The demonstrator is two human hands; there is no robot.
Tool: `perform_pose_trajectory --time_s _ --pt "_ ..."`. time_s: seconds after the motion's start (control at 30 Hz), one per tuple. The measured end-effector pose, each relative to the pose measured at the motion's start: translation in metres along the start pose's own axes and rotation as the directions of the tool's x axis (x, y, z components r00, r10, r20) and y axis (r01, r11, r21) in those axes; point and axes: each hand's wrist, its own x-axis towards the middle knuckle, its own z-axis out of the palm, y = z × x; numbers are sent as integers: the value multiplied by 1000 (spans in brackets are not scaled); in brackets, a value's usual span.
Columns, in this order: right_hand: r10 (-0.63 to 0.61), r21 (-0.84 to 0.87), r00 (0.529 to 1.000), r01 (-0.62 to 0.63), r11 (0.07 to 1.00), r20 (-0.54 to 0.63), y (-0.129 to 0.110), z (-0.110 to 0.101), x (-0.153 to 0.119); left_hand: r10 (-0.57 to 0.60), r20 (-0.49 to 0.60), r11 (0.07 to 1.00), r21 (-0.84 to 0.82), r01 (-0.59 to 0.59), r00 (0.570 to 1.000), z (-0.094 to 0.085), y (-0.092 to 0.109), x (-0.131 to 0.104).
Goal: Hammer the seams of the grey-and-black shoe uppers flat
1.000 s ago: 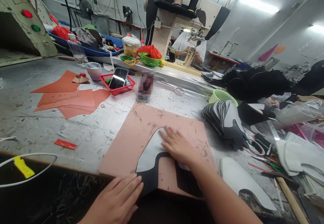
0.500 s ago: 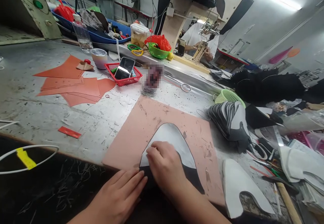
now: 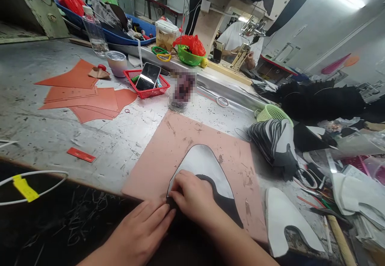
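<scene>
A grey-and-black shoe upper piece lies on a pinkish board, its rounded end pointing away from me. My left hand is at the piece's lower left edge, fingers long and together, closed on the black part; its thumb is mostly hidden below. Close beside it, my right hand is curled over the piece, thumb and forefinger pinched at the left edge where grey meets black. The near part of the piece is hidden by my hands and shadow.
A stack of similar pieces stands right of the board, near a white piece and a wooden handle. Orange templates, a red basket and a blurred jar stand beyond. A person sits behind the sewing machine.
My right hand has moved slightly down and left, its fingertips now at the piece's left edge near my left hand. More of the black curved part shows. The view has shifted a little.
</scene>
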Motion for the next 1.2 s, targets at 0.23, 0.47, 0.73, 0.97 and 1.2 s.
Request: perform_pose_trajectory --time_s 0.23,0.47,0.73,0.97,1.2 --pt "-32 -51 999 32 998 7 -3 4 1 6 30 1000 -4 -6 1000 -2 0 2" --pt "57 44 998 -58 997 21 3 1 6 30 33 999 28 -31 999 -4 -1 3" --pt "-13 -32 998 11 999 -67 0 10 3 28 24 999 25 -28 999 -5 -1 7" --pt "-104 2 977 106 994 -188 11 15 -4 41 -6 999 29 -41 999 -8 -1 7" --pt "-496 -400 757 334 854 -427 11 37 -12 43 -33 999 -4 -43 999 -14 -2 10"
